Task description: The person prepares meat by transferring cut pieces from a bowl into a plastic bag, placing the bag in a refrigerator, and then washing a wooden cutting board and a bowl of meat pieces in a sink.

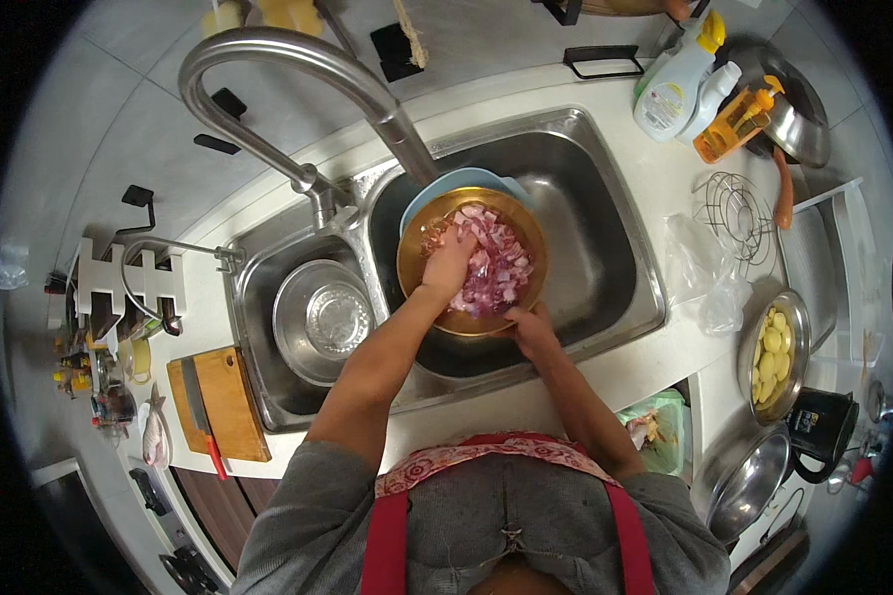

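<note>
A gold-coloured metal bowl [411, 256] holds many pieces of raw pink meat [495, 256] in water, over the right sink basin. Reaching into it, my left hand [450, 260] has its fingers among the meat; the fingertips are partly hidden, so their grip is unclear. My right hand [533, 331] grips the bowl's near right rim, its thumb over the edge. Behind and partly under the bowl shows a light blue plastic basin [461, 178]. The spout of a tall steel faucet [409, 149] comes down just behind the bowl.
The left sink [249, 320] contains a steel bowl [298, 297]. A cleaver [196, 394] lies on a wooden cutting board [231, 401], beside a fish [154, 439]. To the right are cleaning bottles [670, 97], a wire rack [737, 216], a plastic bag [718, 297] and peeled potatoes [772, 341].
</note>
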The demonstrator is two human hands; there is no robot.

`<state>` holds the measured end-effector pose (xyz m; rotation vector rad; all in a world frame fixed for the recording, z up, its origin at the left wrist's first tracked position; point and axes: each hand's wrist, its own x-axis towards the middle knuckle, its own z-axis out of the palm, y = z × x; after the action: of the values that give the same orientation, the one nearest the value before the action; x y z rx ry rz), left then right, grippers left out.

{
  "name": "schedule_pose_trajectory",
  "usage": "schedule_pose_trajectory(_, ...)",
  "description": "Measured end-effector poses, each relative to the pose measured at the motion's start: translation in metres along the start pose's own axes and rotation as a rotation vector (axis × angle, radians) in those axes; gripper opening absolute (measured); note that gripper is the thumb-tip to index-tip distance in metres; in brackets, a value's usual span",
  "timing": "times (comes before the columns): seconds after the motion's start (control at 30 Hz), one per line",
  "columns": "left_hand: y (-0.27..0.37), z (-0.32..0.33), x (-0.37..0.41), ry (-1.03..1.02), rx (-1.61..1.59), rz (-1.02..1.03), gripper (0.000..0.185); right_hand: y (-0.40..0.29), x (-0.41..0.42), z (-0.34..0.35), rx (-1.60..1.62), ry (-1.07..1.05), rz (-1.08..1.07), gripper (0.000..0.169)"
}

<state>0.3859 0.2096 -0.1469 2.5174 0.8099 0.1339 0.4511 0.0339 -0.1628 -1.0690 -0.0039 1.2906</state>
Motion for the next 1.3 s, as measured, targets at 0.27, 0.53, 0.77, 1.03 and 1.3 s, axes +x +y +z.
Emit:
schedule_pose_trajectory(0.27,0.043,-0.022,-0.007,0.101,0.025,-0.052,0.042,-0.002,-0.003,-0.003,0.028,0.034,-0.017,0.051)
schedule_pose_trajectory(0.53,0.041,0.005,0.019,0.088,0.251,0.145,0.035,-0.004,-0.004,-0.001,0.038,-0.013,-0.036,0.052)
schedule_pose_trajectory(0.77,0.012,0.027,0.024,-0.113,-0.034,0.051,0.024,-0.007,-0.005,0.003,0.028,0.053,-0.070,0.052)
schedule_pose_trajectory(1.03,0.046,-0.030,-0.028,0.130,0.223,0.223,0.050,-0.012,-0.004,0.001,0.068,0.045,-0.043,0.051)
schedule_pose_trajectory(1.3,0.029,0.003,0.020,-0.112,-0.299,-0.364,0.022,0.001,0.004,-0.008,0.036,0.068,-0.092,0.050)
